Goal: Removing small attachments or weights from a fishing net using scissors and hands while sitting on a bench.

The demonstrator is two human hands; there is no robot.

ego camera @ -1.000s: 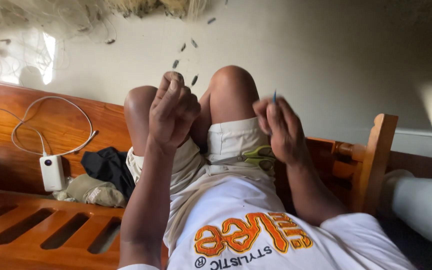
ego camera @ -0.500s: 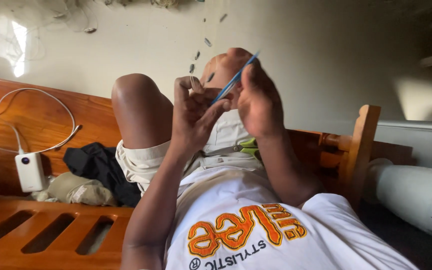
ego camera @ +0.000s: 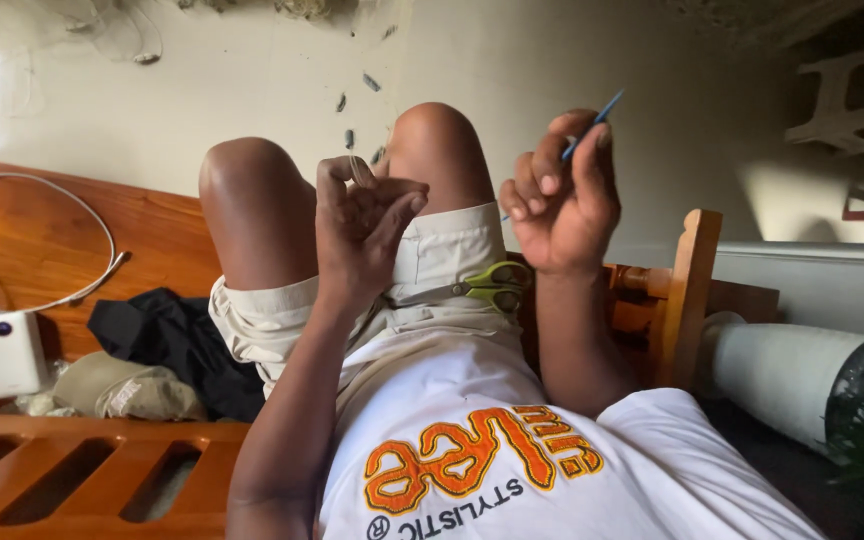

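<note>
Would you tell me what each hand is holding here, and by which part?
The right hand grips a thin blue stick along its middle, both ends sticking out. The left hand pinches its fingertips together; whether anything is between them cannot be told.

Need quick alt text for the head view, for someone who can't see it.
Right hand grips a thin blue hook raised above the knees; left hand pinches something too fine to tell. Green-handled scissors lie on the lap.

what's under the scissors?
The green-handled scissors lie on the lap, on the beige shorts near the white shirt's hem. The blade tips are hidden behind the left hand, so what they rest on cannot be seen.
</note>
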